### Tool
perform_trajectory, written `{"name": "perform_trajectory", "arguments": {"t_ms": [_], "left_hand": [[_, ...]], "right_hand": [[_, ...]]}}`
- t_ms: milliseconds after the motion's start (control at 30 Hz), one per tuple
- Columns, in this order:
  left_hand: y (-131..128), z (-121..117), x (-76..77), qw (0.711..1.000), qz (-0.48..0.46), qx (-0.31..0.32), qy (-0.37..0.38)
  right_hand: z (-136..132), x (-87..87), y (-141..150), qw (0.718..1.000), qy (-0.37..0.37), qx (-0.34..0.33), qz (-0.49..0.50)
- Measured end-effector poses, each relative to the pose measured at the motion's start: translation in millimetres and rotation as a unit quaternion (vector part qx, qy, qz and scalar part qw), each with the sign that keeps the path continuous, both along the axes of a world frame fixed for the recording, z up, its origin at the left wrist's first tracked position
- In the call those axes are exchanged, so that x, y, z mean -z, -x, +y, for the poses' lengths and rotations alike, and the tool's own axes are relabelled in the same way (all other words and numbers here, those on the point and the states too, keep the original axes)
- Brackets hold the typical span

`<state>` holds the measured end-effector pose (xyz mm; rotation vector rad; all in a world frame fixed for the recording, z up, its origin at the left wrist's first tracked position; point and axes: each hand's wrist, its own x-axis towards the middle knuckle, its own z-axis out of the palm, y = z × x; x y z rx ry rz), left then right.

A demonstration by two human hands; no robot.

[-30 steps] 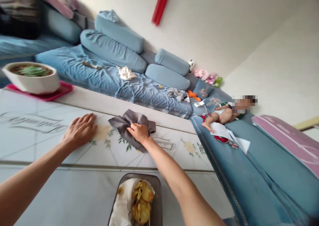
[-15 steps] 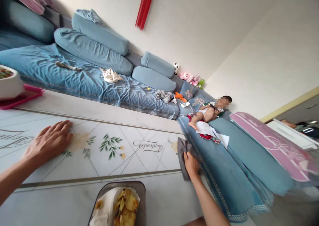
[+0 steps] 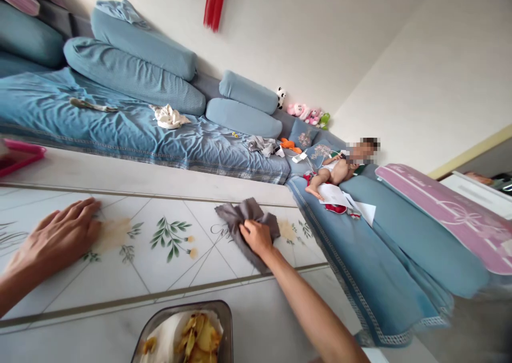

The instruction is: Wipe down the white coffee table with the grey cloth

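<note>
Grey cloth (image 3: 226, 217) in the head view, crumpled on a white tabletop (image 3: 92, 283) printed with leaves and script, and the right hand (image 3: 256, 238) is planted right on top of it! The fingers (image 3: 248, 229) curl down into the fabric, though from this tilted angle it's hard to say whether they pinch it or only press. The cloth has no neat shape, but its longest run goes across the view, with a flap trailing down beside the wrist. Over on the left, the left hand (image 3: 60, 237) lies flat and empty on the tabletop, well apart from its partner, fingertips just beside a yellowish-brown stain (image 3: 112, 234). So the right hand is by far the nearer to the cloth, and that stain sits between the two hands. A second, paler stain (image 3: 286, 229) shows just off the cloth's right side. Down at the bottom of the view, a dark-rimmed dish (image 3: 182, 307) carries white paper and fried slices (image 3: 199, 337), potato by the look of them. Past the table's edge, a blue sofa (image 3: 120, 133) runs across the room with long bolsters (image 3: 132, 80), plush toys (image 3: 304, 113) at the corner, and a person (image 3: 334, 172) lying among loose papers (image 3: 336, 196). Red tassels (image 3: 214, 2) hang on the cream wall (image 3: 400, 58).
</note>
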<state>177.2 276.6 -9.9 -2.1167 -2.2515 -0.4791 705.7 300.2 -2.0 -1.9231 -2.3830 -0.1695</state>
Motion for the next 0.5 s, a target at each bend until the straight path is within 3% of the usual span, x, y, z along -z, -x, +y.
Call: {"name": "perform_trajectory", "arguments": {"t_ms": [133,233,367,500], "left_hand": [[10.7,3.1,8.7,1.0,-0.01,0.003,0.016],[27.0,6.6,24.3,1.0,-0.02,0.012,0.008],[47.3,10.5,45.1,1.0,-0.01,0.025,0.003],[52.7,12.6,50.8,0.999,0.026,0.017,0.028]], "right_hand": [[86.9,-6.1,-25.5,0.998,-0.015,0.055,0.0],[121.2,-15.7,-76.4,0.993,-0.018,0.118,-0.009],[126.4,-29.6,-157.4,0.973,-0.016,0.228,-0.034],[86.5,-27.1,-203.4,0.956,-0.008,0.285,-0.062]]}}
